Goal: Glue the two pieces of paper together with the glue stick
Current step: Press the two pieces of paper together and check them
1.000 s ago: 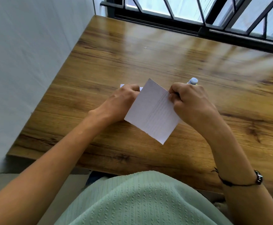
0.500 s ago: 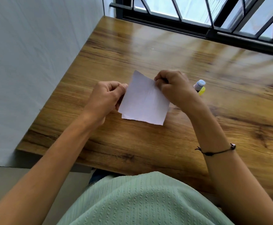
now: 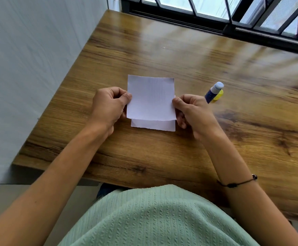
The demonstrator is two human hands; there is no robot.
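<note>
We see the wooden tabletop [image 3: 162,157] spread wide below the window, and above its middle our two hands hold the paper: the upper sheet [image 3: 151,98] overlaps the lower sheet [image 3: 153,125], whose near strip peeks out beneath it. Our left hand [image 3: 109,105] has its grip pinched on the sheets' left edge and our right hand [image 3: 192,110] pinches the right edge, while the glue stick [image 3: 214,92], blue with a white cap, sits just beyond the right hand's knuckles
</note>
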